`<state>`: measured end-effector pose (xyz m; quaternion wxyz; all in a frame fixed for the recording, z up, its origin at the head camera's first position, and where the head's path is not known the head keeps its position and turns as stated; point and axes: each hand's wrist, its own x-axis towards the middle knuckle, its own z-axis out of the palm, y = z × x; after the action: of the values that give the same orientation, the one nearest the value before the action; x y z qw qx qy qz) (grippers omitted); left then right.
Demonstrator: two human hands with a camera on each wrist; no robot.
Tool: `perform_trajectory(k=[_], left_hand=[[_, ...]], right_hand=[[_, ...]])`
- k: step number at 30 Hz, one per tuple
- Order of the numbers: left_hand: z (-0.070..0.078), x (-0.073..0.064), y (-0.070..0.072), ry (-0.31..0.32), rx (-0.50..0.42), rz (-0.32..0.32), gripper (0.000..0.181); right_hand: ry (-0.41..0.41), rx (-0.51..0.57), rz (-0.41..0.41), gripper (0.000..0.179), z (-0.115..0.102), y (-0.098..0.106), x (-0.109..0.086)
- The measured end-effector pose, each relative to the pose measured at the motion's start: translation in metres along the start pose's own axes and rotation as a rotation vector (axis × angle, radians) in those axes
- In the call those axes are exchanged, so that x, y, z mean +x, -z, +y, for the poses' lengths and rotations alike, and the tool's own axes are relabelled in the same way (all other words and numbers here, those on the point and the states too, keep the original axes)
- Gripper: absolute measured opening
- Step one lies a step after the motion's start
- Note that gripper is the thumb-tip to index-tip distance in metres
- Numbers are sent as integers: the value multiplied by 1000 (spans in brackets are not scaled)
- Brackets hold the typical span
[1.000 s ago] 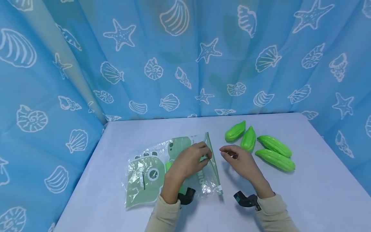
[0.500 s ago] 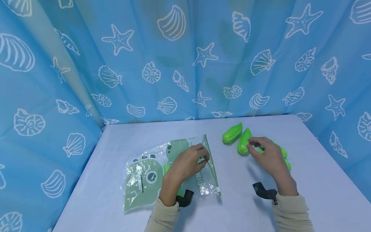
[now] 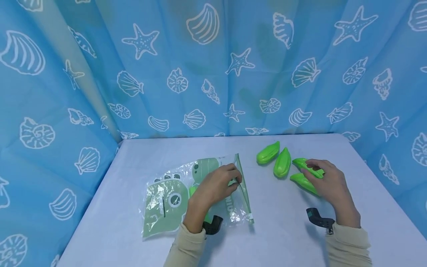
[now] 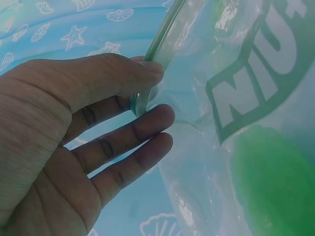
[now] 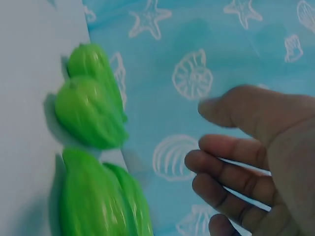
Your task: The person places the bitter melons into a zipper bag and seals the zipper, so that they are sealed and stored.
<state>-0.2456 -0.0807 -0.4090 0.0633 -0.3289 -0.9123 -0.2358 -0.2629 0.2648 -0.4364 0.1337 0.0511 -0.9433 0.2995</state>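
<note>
A clear zip bag point(image 3: 165, 209) printed with green cartoon creatures lies on the table, its zip edge to the right. My left hand point(image 3: 213, 191) pinches that edge point(image 4: 158, 46) between thumb and forefinger, holding the mouth slightly raised. Through the plastic shows a green object point(image 4: 268, 182). My right hand point(image 3: 330, 183) hovers with loosely bent fingers, holding nothing, over two bright green, ribbed, gourd-like vegetables, the farther one point(image 3: 301, 162) and the nearer one point(image 3: 301, 181), partly covering both. Two more gourds, the left one point(image 3: 268, 152) and the right one point(image 3: 282, 163), lie left of them.
The white-covered table point(image 3: 267, 237) ends at the back against a blue curtain point(image 3: 213, 66) with white shell and starfish prints. A black wrist camera point(image 3: 212, 225) sits at the left cuff, another camera point(image 3: 319, 218) at the right.
My right hand has moved right, from beside the bag's mouth, past the left gourds, to over the right pair. The left hand keeps its pinch on the bag.
</note>
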Motion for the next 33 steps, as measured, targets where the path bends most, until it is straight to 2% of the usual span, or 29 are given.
perform_trajectory(k=[7,14,18,25,33], left_hand=[[2,0,2,7,-20,1,9],[2,-1,0,17,-19,-14,9],[3,-1,0,16,-26,-13,10],[3,0,-2,7,-29,-9,8],[3,1,-3,27,-33,-22,9]], right_hand=[[-71,-35,-98,69,23,16,0],[-149,-50,-242,80,40,21,-3],[-160,-57,-304,84,46,25,-4],[-146,-69,-350,80,53,26,-5],[-153,-78,-363,71,60,22,-5]])
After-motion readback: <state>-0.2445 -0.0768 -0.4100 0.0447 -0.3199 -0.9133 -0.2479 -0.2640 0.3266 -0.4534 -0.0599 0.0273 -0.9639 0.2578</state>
